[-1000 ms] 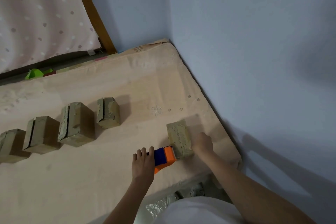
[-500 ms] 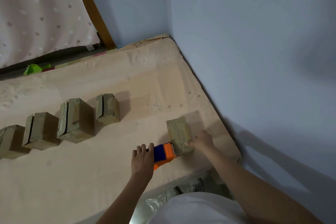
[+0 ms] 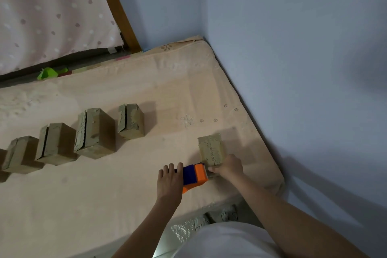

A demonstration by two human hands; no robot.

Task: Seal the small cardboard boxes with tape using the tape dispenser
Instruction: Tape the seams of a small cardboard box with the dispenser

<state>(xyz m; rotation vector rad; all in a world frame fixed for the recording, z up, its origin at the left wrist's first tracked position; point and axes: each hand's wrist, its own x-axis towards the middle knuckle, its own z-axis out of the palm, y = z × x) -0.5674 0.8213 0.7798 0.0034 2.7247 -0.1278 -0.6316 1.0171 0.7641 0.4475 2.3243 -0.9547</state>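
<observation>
From the head camera, I am looking down at a peach-coloured mattress (image 3: 129, 205) pushed into a blue-walled corner. My left hand (image 3: 170, 182) is wrapping over the tape dispenser (image 3: 193, 175), fingers curled over its blue body, with the orange end pointing at the small box (image 3: 211, 150) I am working on. My right hand (image 3: 228, 167) is sitting at the near end of that box, fingertips pinched right at the dispenser's mouth; I judge it is pressing down or pulling the tape end, though I cannot tell whether tape is actually between the fingers. Four more boxes are standing in a row to the left, well apart from this one: one nearest (image 3: 130, 121), a larger one (image 3: 95, 132), another (image 3: 54, 143) and the last by the frame edge (image 3: 18, 154), each showing a taped or slit top.

The risks I am seeing: the mattress is soft, so pushing the dispenser could tip or slide the light box toward the mattress edge. My right fingertips are also sitting close to the cutter, so a sudden pull could nick them or tear the tape crooked.
</observation>
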